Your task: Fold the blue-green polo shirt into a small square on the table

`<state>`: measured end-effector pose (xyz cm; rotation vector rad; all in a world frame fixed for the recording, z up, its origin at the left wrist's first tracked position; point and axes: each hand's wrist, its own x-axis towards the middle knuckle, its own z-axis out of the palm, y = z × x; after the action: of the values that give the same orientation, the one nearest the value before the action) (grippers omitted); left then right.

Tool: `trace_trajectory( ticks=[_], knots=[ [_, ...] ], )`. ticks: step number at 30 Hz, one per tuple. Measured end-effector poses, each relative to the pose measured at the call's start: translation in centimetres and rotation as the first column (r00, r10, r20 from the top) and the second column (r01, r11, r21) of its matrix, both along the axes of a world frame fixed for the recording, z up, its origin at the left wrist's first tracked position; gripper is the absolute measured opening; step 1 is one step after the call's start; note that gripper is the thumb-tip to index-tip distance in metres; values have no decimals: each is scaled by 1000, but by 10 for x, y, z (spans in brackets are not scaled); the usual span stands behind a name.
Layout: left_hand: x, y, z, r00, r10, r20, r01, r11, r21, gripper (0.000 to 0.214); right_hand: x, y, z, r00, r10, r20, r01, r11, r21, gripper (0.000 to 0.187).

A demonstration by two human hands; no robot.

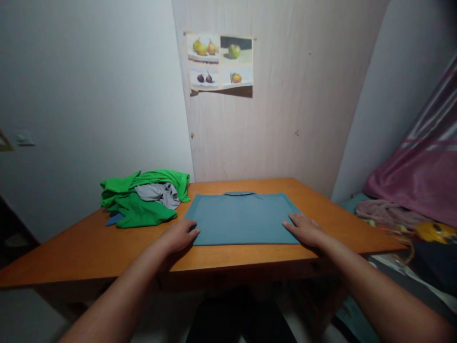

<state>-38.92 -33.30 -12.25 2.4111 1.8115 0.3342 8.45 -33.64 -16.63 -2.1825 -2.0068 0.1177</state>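
A blue garment (241, 218) lies folded into a flat rectangle on the wooden table (89, 247), its collar toward the wall. My left hand (180, 235) rests at the garment's near left corner, fingers loosely curled and touching the cloth edge. My right hand (305, 228) lies flat on the near right corner, fingers stretched out and slightly apart. Neither hand holds anything.
A heap of green and grey clothes (144, 197) sits at the table's far left, with a bit of blue cloth under it. Fruit pictures (220, 62) hang on the wall behind. Pink fabric (421, 176) and other items lie on a bed at the right.
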Motion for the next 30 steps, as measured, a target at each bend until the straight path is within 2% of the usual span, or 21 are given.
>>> trace_trajectory(
  ticks=[3,9,18,24,30],
  knots=[
    [0,20,10,1000,21,6,-21,999,30,41,9,8,7,998,49,-51,-48,999,18,73],
    [5,75,16,997,65,-34,-63,997,54,45,19,41,25,992,81,-97,-62,980,189,54],
    [37,154,12,997,75,-4,-75,994,75,45,-11,103,50,999,-12,-52,21,984,177,48],
    [58,197,15,998,60,-21,-60,998,30,51,-33,149,48,998,17,-53,-9,989,150,52],
    [68,217,5,998,51,-31,-52,998,-44,60,-42,179,40,997,63,-50,-58,995,82,55]
  ],
)
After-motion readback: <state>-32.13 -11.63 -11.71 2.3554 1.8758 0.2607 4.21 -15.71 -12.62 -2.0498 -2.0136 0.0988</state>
